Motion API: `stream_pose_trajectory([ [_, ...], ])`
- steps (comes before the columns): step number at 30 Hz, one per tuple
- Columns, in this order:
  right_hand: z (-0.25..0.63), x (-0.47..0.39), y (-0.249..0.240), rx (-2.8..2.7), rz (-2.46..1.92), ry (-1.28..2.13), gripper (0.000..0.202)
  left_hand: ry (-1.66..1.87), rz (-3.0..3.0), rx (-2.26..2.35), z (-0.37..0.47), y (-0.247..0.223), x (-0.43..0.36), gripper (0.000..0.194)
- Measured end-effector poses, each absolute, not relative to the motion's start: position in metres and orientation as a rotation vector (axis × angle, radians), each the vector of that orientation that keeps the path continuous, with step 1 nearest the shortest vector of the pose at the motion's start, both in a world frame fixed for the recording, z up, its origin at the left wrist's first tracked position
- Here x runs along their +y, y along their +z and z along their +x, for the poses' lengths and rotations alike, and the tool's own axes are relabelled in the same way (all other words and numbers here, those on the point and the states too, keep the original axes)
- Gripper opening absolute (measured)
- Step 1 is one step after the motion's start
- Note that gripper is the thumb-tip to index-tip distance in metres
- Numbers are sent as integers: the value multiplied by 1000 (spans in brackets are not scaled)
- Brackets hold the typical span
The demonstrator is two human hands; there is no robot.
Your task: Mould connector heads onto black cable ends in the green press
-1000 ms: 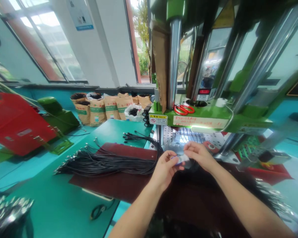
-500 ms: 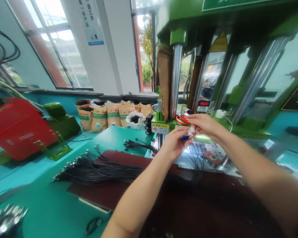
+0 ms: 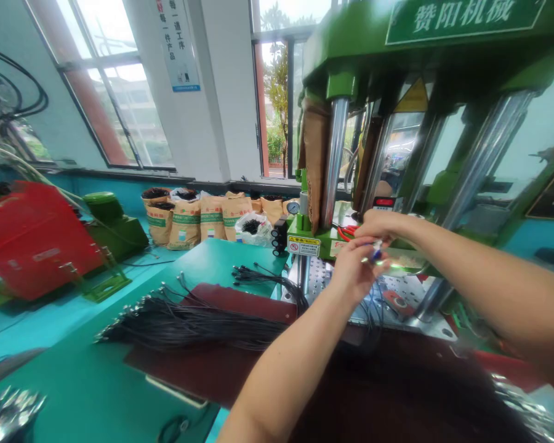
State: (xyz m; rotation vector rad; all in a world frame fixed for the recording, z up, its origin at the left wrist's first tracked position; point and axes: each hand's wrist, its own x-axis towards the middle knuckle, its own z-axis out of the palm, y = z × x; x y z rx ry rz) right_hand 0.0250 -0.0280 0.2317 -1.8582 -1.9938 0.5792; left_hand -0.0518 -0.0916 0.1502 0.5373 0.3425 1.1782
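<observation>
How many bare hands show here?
2: the left hand, holding a small blue piece before the green press, and the right hand, slightly higher, by the red handles. Some fingers are hidden.

We see daylight coming through tall, dark-framed windows [image 3: 132, 98] in a white wall [image 3: 233, 92] with a blue lower band [image 3: 127, 186]; a turquoise floor [image 3: 12, 320] spreads beneath a green tabletop [image 3: 92, 381].

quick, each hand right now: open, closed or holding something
Left hand: closed on a small blue-and-white item.
Right hand: curled at the red handles; whether it grips anything cannot be told.
</observation>
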Motion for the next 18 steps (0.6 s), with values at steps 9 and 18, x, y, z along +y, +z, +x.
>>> stream_pose_trajectory([
  [9, 59, -124, 182, -1626, -1565, 726, 8, 1042, 624, 186, -47, 106, -123, 26],
  [18, 15, -187, 50, -1813, -1471, 652, 13, 1134, 565, 444, -96, -1, -203, 33],
])
